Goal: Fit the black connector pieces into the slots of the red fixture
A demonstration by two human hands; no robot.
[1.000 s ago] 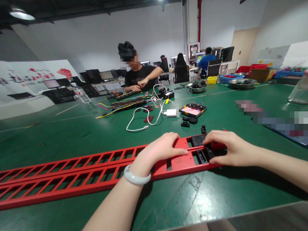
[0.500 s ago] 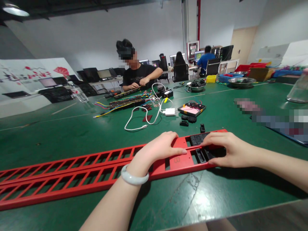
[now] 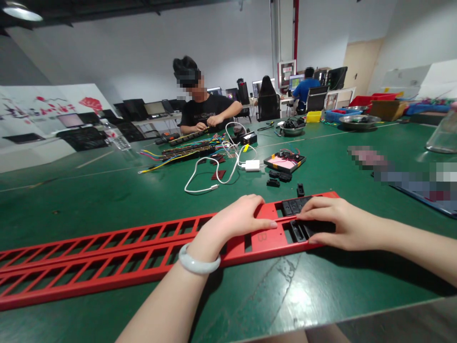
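A long red slotted frame [image 3: 123, 259] lies across the green table, its right end fitted with several black plastic blocks. My left hand [image 3: 237, 219], with a pale bangle on the wrist, grips the frame from above. Its thumb rests along the central rib and its other fingers reach to the far edge. At the frame's right end, my right hand [image 3: 339, 224] has its fingers and thumb bent round a black plastic block [image 3: 314, 229] set in the near row. The palm hides part of that block. More black blocks [image 3: 293, 206] sit in the far row.
Loose black blocks [image 3: 279, 176] lie beyond the frame, near a white charger [image 3: 252, 165] with its cable. A foam-lined tray [image 3: 284, 161], bundled wires [image 3: 189, 155] and a metal bowl [image 3: 359, 122] are farther back. Across the table, a person in black [image 3: 209, 112] handles a dark strip.
My right hand shifts very slightly at the black block. The left hand and the red frame stay almost where they were.
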